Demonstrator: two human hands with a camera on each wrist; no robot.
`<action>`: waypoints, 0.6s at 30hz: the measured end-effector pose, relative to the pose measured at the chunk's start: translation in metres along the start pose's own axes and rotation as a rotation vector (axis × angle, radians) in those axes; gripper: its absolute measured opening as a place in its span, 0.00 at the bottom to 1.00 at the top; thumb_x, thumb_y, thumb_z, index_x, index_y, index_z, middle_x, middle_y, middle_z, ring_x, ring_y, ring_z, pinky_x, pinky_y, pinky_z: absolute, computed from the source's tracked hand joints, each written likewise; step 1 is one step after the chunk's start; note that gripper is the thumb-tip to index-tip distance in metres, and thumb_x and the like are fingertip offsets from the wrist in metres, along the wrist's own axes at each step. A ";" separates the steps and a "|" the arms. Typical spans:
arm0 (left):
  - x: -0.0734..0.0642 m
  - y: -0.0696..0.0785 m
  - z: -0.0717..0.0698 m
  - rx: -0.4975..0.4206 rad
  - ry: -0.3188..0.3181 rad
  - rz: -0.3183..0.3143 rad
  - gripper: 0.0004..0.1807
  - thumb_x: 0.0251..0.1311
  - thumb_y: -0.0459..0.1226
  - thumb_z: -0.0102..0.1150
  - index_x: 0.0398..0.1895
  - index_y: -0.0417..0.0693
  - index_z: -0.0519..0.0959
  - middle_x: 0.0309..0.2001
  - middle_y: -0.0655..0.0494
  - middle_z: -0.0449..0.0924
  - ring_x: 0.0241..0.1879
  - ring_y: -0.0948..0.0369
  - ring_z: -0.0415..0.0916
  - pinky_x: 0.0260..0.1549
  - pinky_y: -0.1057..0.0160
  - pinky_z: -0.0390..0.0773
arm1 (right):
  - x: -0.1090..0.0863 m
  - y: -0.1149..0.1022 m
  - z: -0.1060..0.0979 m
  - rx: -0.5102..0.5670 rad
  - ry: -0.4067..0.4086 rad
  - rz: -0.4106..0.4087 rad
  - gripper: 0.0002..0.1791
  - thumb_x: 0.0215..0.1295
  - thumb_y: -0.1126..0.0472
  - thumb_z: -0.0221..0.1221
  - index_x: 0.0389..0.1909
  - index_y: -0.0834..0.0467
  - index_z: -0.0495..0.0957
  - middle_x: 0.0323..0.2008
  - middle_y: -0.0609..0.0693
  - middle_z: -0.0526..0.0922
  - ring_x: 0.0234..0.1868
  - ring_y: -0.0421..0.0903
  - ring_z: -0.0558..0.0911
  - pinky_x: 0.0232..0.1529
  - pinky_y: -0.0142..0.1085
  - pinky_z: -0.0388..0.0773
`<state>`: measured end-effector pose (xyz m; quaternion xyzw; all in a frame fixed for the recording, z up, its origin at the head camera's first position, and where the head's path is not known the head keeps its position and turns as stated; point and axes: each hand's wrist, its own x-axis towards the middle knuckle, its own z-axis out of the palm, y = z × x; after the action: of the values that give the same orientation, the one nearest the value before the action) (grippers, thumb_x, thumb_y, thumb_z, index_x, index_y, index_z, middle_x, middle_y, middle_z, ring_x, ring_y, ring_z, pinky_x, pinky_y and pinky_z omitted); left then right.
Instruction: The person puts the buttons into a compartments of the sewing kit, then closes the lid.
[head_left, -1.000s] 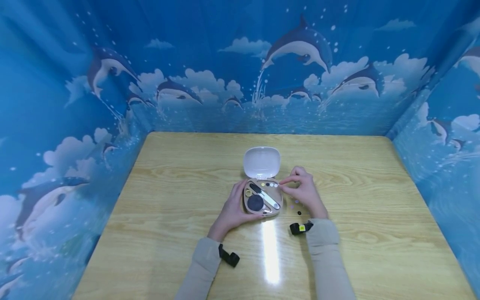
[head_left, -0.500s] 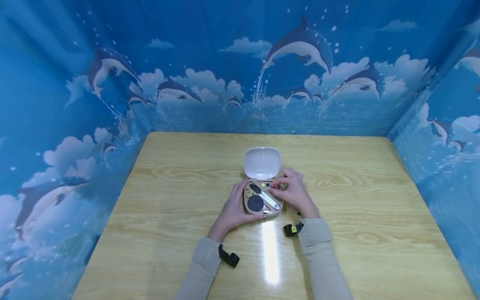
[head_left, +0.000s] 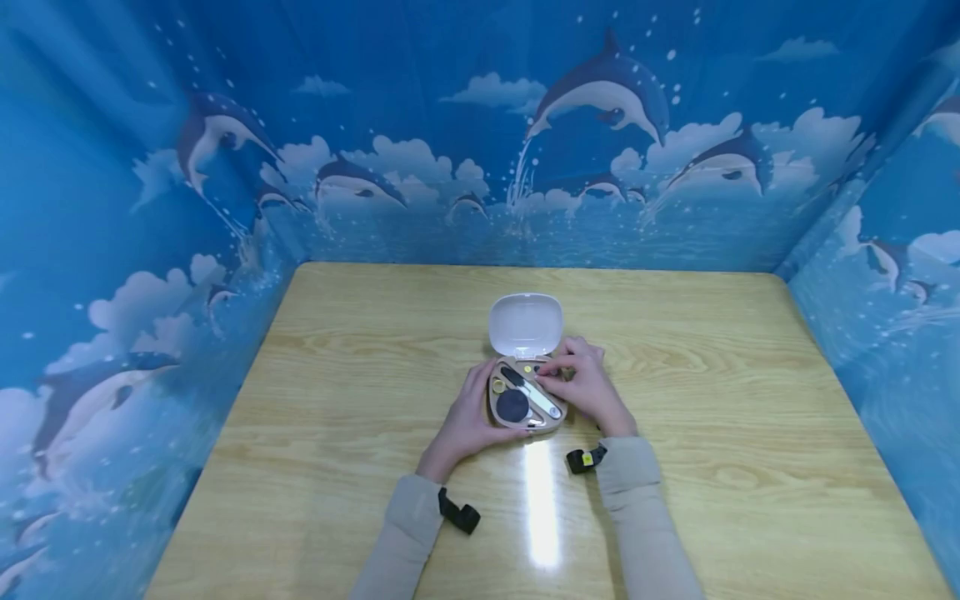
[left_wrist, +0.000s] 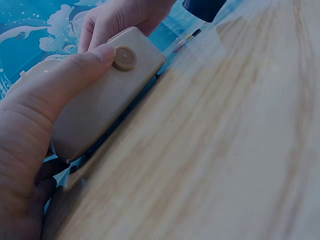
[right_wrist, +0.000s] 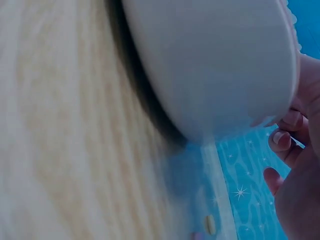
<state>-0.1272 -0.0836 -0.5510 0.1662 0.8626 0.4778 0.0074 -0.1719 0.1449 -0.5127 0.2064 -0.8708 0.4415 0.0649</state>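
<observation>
A small sewing kit box (head_left: 557,426) with beige insides stands on the table, its white lid (head_left: 525,325) up. My left hand (head_left: 465,421) grips its left side, and the thumb lies by a button-shaped clasp (left_wrist: 124,58) on the front in the left wrist view. Inside are a dark round disc (head_left: 513,406), a white-and-black tool (head_left: 546,402), a gold ring (head_left: 498,386) and a yellow button (head_left: 527,369). My right hand (head_left: 591,390) has thumb and index tips together over the button compartment. They cover part of it, and I cannot tell whether they pinch a button.
Several loose buttons (left_wrist: 187,40) lie on the wooden table (head_left: 360,367) right of the box, partly hidden by the right hand in the head view. A blue dolphin-print curtain (head_left: 480,167) encloses the back and sides. Each wrist wears a black camera (head_left: 459,512).
My right hand has moved left from the box's right edge to over the compartment, covering the white buttons, and has stayed there for the last half second. My left hand keeps its grip.
</observation>
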 end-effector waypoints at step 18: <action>0.001 -0.001 0.000 -0.006 -0.006 -0.008 0.69 0.22 0.61 0.77 0.74 0.61 0.48 0.69 0.64 0.53 0.65 0.56 0.59 0.61 0.45 0.64 | -0.007 -0.034 -0.034 0.210 0.128 0.005 0.07 0.46 0.74 0.68 0.29 0.68 0.83 0.23 0.55 0.68 0.31 0.54 0.65 0.35 0.34 0.66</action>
<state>-0.1281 -0.0837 -0.5516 0.1640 0.8619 0.4797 0.0122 -0.1535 0.1564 -0.4695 0.1816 -0.8145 0.5424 0.0972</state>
